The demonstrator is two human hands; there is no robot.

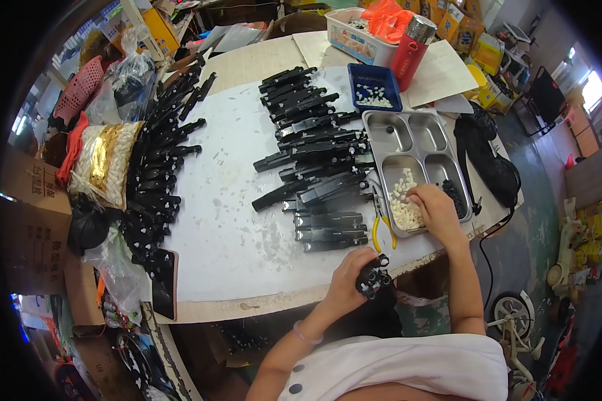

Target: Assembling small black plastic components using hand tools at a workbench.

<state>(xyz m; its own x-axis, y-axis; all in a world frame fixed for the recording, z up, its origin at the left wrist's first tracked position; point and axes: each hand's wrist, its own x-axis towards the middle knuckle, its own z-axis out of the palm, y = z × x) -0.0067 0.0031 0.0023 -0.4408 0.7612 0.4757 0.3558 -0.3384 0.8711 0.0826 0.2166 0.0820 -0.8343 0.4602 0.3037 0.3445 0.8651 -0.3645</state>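
Over the table's front edge, my left hand (344, 284) is closed around several black plastic parts (373, 277) with small white and black ends facing up. My right hand (438, 210) reaches into a steel compartment tray (415, 153), fingers pinched together at a heap of small white pieces (404, 210). Whatever is between those fingertips is too small to make out. Small black pieces (453, 194) fill the compartment to the right. Yellow-handled pliers (383, 226) lie against the tray's left side. Further left, rows of long black plastic parts (321, 147) cover the white tabletop sheet.
A blue bin (366, 72) with white pieces stands behind the tray, beside a red flask (413, 53) and a white tub (354, 39). More black parts (157, 167) line the left edge near a phone-like black slab (164, 284). A black bag (491, 160) lies at right.
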